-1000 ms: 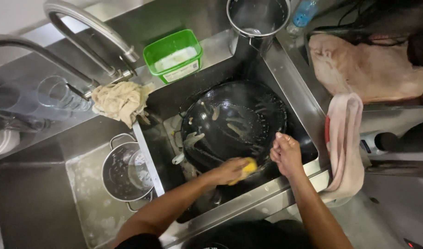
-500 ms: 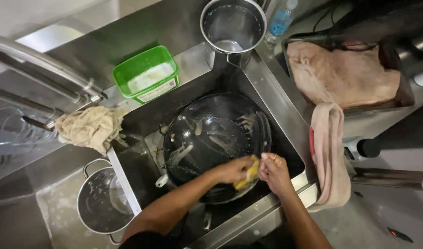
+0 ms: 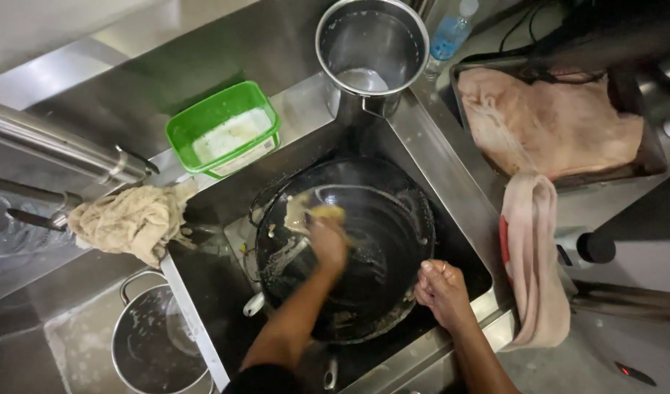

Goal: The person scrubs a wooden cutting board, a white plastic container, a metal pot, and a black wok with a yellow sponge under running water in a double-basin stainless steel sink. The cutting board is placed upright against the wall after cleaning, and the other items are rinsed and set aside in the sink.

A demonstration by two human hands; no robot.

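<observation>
Steel sink (image 3: 452, 182) fills the frame, with a black wok (image 3: 379, 248) lying in its basin at centre. I see my left hand (image 3: 326, 241) closed on a yellow sponge (image 3: 322, 213) inside the wok's upper left. My right hand (image 3: 443, 290) grips the wok's lower-right rim; a green tub (image 3: 222, 131) sits upper left.

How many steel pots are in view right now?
2: one steel pot on the counter behind the sink, another pot in the left basin. Others may be hidden out of frame.
</observation>
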